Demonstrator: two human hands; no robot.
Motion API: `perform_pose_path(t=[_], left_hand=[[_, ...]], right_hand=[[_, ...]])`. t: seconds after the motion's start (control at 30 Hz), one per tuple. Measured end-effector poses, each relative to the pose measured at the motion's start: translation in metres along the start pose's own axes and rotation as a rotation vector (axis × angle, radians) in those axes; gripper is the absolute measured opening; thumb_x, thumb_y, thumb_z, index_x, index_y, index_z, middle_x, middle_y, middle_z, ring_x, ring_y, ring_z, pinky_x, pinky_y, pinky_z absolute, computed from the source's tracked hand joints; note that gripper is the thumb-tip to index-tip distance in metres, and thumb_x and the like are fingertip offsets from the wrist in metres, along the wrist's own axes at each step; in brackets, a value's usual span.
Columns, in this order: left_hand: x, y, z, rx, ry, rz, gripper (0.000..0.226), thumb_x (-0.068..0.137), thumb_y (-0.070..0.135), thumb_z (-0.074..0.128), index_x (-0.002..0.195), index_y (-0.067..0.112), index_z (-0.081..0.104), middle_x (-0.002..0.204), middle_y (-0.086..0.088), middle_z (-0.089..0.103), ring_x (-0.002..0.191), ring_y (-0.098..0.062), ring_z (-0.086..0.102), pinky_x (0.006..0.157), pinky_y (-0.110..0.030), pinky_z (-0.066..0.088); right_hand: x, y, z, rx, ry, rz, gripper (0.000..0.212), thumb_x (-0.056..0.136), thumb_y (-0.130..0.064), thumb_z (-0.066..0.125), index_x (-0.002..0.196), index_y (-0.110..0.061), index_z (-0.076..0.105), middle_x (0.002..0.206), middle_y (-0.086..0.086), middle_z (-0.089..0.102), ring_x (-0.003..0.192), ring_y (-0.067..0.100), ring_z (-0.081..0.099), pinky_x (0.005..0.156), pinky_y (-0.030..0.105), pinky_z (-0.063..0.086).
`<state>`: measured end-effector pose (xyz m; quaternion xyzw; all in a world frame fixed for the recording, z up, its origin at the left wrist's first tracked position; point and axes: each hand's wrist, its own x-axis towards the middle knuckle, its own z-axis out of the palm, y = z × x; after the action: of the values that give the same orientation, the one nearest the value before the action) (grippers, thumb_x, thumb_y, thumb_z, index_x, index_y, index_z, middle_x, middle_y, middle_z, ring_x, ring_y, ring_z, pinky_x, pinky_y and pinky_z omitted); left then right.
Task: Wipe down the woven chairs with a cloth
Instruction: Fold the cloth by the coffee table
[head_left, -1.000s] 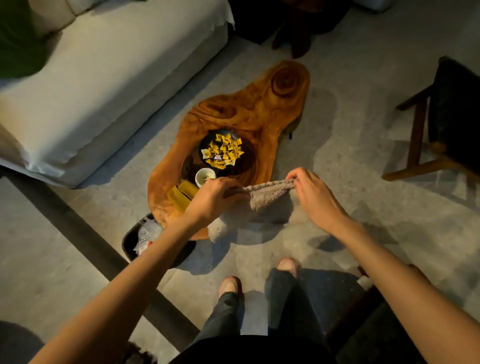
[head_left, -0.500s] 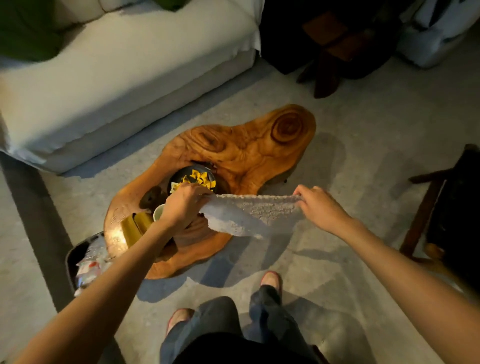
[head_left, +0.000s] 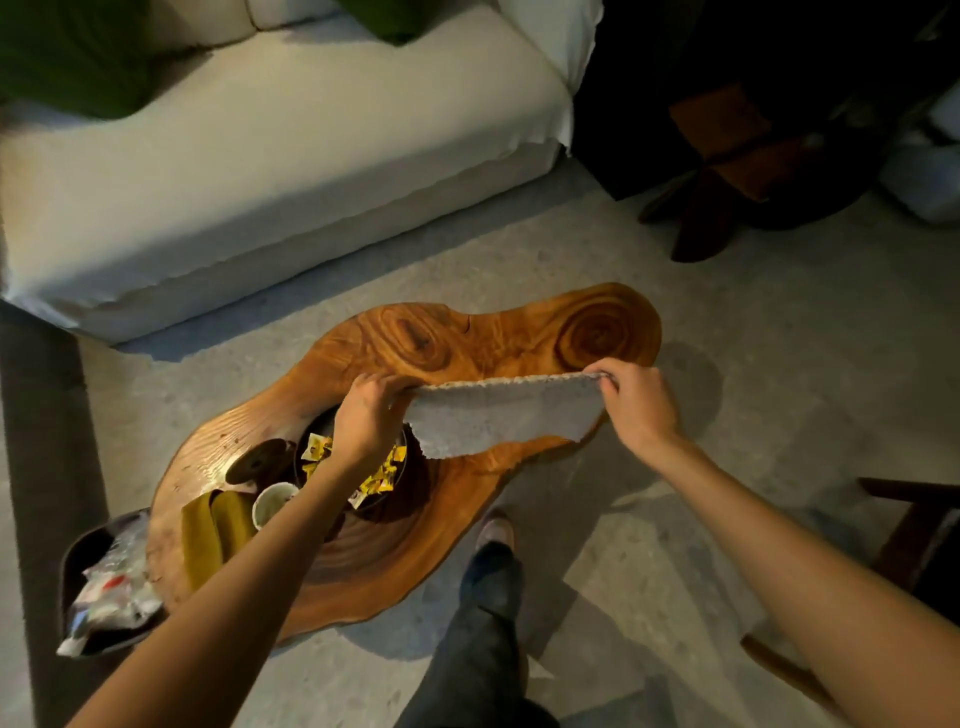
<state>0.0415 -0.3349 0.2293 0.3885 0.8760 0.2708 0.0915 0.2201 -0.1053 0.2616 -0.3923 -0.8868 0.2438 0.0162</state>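
- Cloth (head_left: 498, 415): pale grey and nubbly, pulled out flat and taut in the air between both hands, held over the table's near edge toward its right end; whether touching the wood or not, impossible to tell.
- Left hand (head_left: 366, 421): fingers curled over the cloth's upper left corner and pinching it, poised above the bowl.
- Right hand (head_left: 641, 405): fingers and thumb closed tight on the upper right corner, knuckles up, above the table's right end.
- Table (head_left: 519, 338): low live-edge slab, orange-brown with ring grain, standing on a grey speckled floor.
- Bowl (head_left: 384, 480): dark, filled with yellow-wrapped sweets, near the table's middle, partly hidden by the left forearm.
- Small white cup (head_left: 272, 504): just beside the bowl, toward the table's left end.
- Dark round disc (head_left: 257, 460): lying near the cup, on its far side.
- Olive-yellow folded fabric (head_left: 213, 525): at the table's left end, right beside the cup.
- Black bin (head_left: 78, 556): on the floor against the table's left end, stuffed with crumpled plastic wrappers.
- White sofa (head_left: 285, 145): beyond the table's far edge, with a green cushion (head_left: 67, 57) on it.
- Chair (head_left: 906, 525): dark wooden frame only, at the right border of view, well apart from the cloth; seat weave not discernible.
- Leg in dark trousers (head_left: 488, 623): on the floor by the table's near edge, ending in a light shoe.
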Motion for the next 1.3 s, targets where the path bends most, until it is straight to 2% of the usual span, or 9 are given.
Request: perform_pose_path(t=[0.1, 0.23, 0.6, 0.73, 0.93, 1.07, 1.13, 1.2, 1.3], left_hand=[[0.028, -0.002, 0.012, -0.027, 0.029, -0.031, 0.016, 0.087, 0.007, 0.063, 0.099, 0.010, 0.074, 0.094, -0.008, 0.073, 0.083, -0.028, 0.063, 0.070, -0.028, 0.041], [0.046, -0.005, 0.031, -0.109, -0.037, -0.152, 0.018, 0.089, 0.013, 0.062, 0.103, 0.013, 0.074, 0.097, -0.006, 0.072, 0.087, -0.026, 0.066, 0.072, -0.036, 0.051], [0.029, -0.036, 0.131, -0.083, -0.306, -0.277, 0.021, 0.091, 0.027, 0.059, 0.106, 0.026, 0.073, 0.101, -0.002, 0.072, 0.090, -0.023, 0.065, 0.070, -0.034, 0.050], [0.019, -0.050, 0.175, -0.058, -0.375, -0.363, 0.023, 0.089, 0.018, 0.060, 0.108, 0.026, 0.072, 0.103, 0.000, 0.072, 0.093, -0.020, 0.066, 0.073, -0.033, 0.049], [0.034, -0.074, 0.227, -0.123, -0.346, -0.510, 0.018, 0.090, 0.012, 0.061, 0.103, 0.011, 0.073, 0.096, -0.005, 0.073, 0.082, -0.019, 0.068, 0.062, -0.013, 0.039], [0.065, -0.102, 0.251, -0.167, -0.250, -0.640, 0.015, 0.088, 0.011, 0.064, 0.099, 0.006, 0.073, 0.095, -0.010, 0.073, 0.086, -0.020, 0.066, 0.064, -0.002, 0.038], [0.083, -0.117, 0.261, -0.187, -0.230, -0.664, 0.016, 0.088, 0.015, 0.065, 0.099, 0.007, 0.073, 0.098, -0.009, 0.072, 0.090, -0.019, 0.066, 0.072, -0.010, 0.044], [0.100, -0.129, 0.272, -0.174, -0.230, -0.650, 0.018, 0.088, 0.018, 0.065, 0.100, 0.006, 0.072, 0.098, -0.010, 0.072, 0.092, -0.022, 0.066, 0.078, -0.030, 0.050], [0.118, -0.140, 0.285, -0.146, -0.207, -0.623, 0.021, 0.088, 0.021, 0.066, 0.100, 0.005, 0.071, 0.096, -0.012, 0.073, 0.091, -0.023, 0.068, 0.074, -0.027, 0.049]], right_hand=[[0.031, 0.005, 0.001, 0.028, 0.017, -0.006, 0.025, 0.096, -0.009, 0.049, 0.112, -0.012, 0.068, 0.107, 0.010, 0.069, 0.099, 0.028, 0.063, 0.082, 0.040, 0.052], [0.052, 0.020, 0.008, 0.030, 0.016, -0.004, 0.023, 0.094, -0.008, 0.054, 0.111, -0.011, 0.068, 0.108, 0.009, 0.070, 0.097, 0.026, 0.065, 0.079, 0.033, 0.051], [0.067, 0.108, 0.096, -0.024, -0.328, 0.119, 0.028, 0.096, -0.005, 0.049, 0.118, -0.011, 0.065, 0.109, 0.012, 0.070, 0.097, 0.028, 0.065, 0.080, 0.033, 0.050], [0.077, 0.141, 0.134, -0.036, -0.450, 0.129, 0.028, 0.097, -0.006, 0.047, 0.119, -0.013, 0.064, 0.111, 0.008, 0.069, 0.099, 0.023, 0.065, 0.083, 0.032, 0.052], [0.114, 0.175, 0.180, -0.066, -0.513, 0.124, 0.021, 0.099, -0.019, 0.046, 0.111, -0.017, 0.063, 0.100, 0.005, 0.069, 0.085, 0.020, 0.062, 0.062, 0.027, 0.043], [0.154, 0.186, 0.208, -0.016, -0.503, 0.109, 0.017, 0.098, -0.020, 0.050, 0.107, -0.015, 0.063, 0.098, 0.003, 0.067, 0.081, 0.017, 0.058, 0.060, 0.028, 0.043], [0.178, 0.190, 0.220, -0.002, -0.472, 0.105, 0.017, 0.096, -0.019, 0.052, 0.105, -0.013, 0.065, 0.098, 0.006, 0.068, 0.084, 0.021, 0.061, 0.063, 0.031, 0.046], [0.197, 0.193, 0.231, 0.011, -0.433, 0.110, 0.018, 0.096, -0.020, 0.054, 0.106, -0.013, 0.066, 0.099, 0.007, 0.069, 0.088, 0.023, 0.062, 0.067, 0.030, 0.046], [0.216, 0.195, 0.247, -0.002, -0.413, 0.123, 0.019, 0.096, -0.020, 0.053, 0.108, -0.014, 0.066, 0.100, 0.006, 0.069, 0.090, 0.025, 0.063, 0.067, 0.031, 0.047]])
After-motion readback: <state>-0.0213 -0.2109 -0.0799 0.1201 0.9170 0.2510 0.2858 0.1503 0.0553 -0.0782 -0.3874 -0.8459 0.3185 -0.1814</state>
